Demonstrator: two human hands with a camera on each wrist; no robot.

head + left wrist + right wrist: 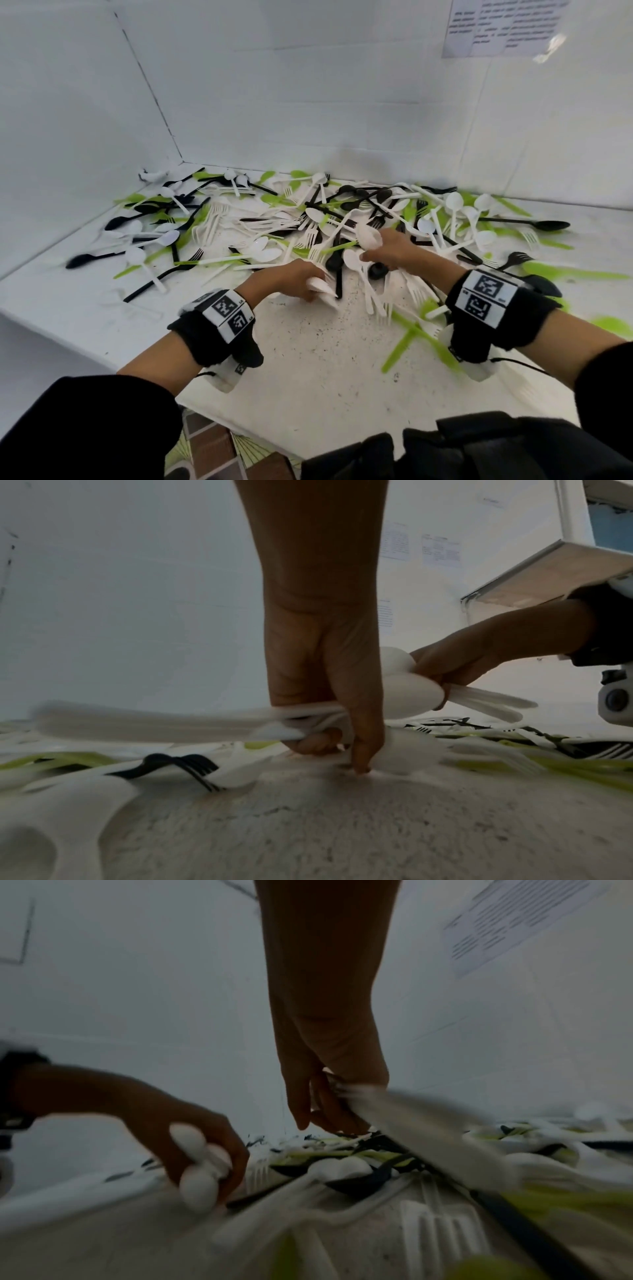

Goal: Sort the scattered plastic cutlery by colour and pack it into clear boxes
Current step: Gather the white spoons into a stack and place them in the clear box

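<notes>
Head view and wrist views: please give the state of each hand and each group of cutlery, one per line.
left hand: grips a bundle of white spoons.
right hand: grips more white cutlery.
cutlery pile: unsorted; white, black and green mixed on the table.

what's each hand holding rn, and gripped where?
Left hand: a bunch of white spoons, gripped around the handles. Right hand: white spoons too, fingers around the handles just below the bowls.
</notes>
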